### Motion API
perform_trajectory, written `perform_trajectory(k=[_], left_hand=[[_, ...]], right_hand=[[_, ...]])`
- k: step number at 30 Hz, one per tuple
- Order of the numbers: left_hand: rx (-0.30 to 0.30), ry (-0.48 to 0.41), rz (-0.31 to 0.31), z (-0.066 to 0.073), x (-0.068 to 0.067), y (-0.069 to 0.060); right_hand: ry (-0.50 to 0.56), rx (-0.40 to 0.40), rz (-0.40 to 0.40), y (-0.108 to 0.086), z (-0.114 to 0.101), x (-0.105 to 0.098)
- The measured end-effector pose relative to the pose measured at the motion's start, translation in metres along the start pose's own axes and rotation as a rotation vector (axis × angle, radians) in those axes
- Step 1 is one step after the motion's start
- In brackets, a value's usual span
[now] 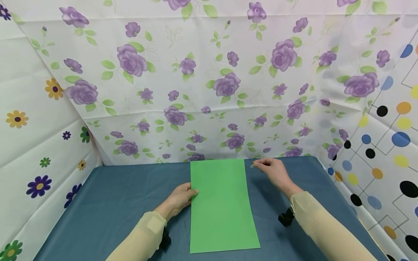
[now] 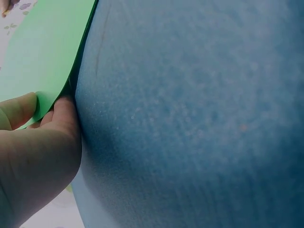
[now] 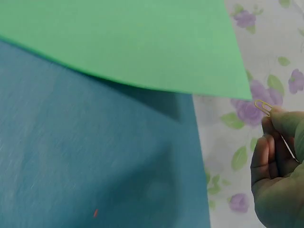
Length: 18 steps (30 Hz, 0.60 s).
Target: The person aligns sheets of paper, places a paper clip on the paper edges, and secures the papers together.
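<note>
Green paper (image 1: 220,206) stands out in the middle of the head view, its far part raised off the table. At its left edge my left hand (image 1: 179,198) grips it, thumb on top and fingers underneath, as the left wrist view also shows around the paper (image 2: 47,52). Between thumb and forefinger my right hand (image 1: 274,172) pinches a small yellow paper clip (image 3: 262,107). The clip is just off the far right corner of the paper (image 3: 156,47), apart from it. How many sheets there are, I cannot tell.
A blue cloth covers the table (image 1: 130,195). Behind it hangs a white curtain (image 1: 202,90) with purple roses. Patterned sheets close off the left side (image 1: 29,145) and the right side (image 1: 385,152). A tiny orange-red speck (image 3: 95,213) lies on the cloth.
</note>
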<state>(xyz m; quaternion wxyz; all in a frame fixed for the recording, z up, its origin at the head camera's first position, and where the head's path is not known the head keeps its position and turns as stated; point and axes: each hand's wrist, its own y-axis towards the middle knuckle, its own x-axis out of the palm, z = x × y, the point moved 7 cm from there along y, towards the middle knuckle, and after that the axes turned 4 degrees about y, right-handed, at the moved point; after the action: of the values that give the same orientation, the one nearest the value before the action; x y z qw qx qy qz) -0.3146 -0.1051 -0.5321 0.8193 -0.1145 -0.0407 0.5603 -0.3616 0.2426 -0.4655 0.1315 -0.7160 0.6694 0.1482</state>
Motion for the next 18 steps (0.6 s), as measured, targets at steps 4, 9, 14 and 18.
perform_trajectory(k=[4,9,14,18], left_hand=[[0.003,0.005,0.006,0.000,0.001,-0.001],[0.012,0.008,0.009,0.001,0.002,0.000],[0.017,0.014,0.008,0.001,0.003,0.001],[0.021,0.020,0.009,0.000,0.003,0.001]], right_hand=[[0.028,-0.010,-0.010,0.008,-0.011,0.007],[0.044,0.002,-0.011,0.016,-0.022,0.015],[0.034,-0.015,-0.016,0.024,-0.036,0.025],[0.063,-0.050,-0.034,0.031,-0.049,0.036]])
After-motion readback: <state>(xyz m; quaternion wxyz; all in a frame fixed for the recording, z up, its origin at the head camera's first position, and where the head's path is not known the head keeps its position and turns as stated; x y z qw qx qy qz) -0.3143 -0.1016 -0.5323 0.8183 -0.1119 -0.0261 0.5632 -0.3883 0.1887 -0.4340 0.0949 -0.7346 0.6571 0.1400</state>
